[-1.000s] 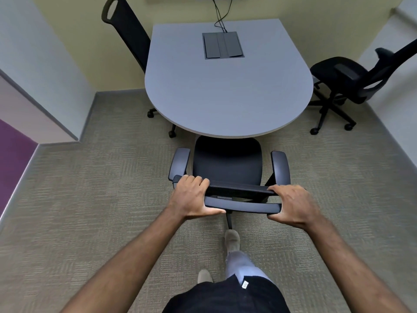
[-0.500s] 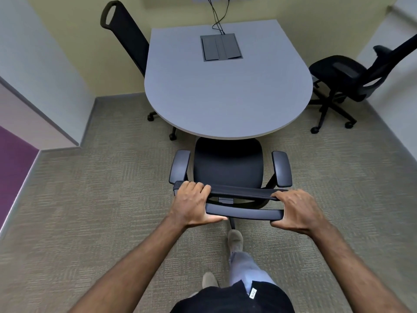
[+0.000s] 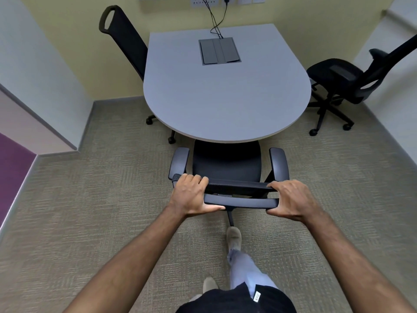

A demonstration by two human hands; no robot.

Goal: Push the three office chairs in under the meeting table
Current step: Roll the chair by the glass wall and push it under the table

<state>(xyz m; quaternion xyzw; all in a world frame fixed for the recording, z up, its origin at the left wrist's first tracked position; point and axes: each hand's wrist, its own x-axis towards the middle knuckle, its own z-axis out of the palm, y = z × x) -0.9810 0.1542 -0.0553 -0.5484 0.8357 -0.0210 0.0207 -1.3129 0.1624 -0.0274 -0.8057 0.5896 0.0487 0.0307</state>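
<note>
A grey meeting table (image 3: pixel 225 105) with a rounded near end fills the middle of the room. Directly in front of me is a black office chair (image 3: pixel 226 163) whose seat front sits just under the table's near edge. My left hand (image 3: pixel 189 195) grips the left end of its backrest top, and my right hand (image 3: pixel 291 199) grips the right end. A second black chair (image 3: pixel 128 39) stands at the table's left side, its seat hidden under the table. A third black chair (image 3: pixel 345 86) stands clear of the table at the right, turned away.
Walls close in on the left and right, with a purple panel (image 3: pixel 13 175) at the far left. A grey cable box (image 3: pixel 218 51) is set in the tabletop, with cables running up to wall sockets. My foot (image 3: pixel 233 239) is on the carpet behind the chair's base.
The chair in my hands has rolled slightly forward, its seat front now a little further under the table edge. Both hands keep the same grip.
</note>
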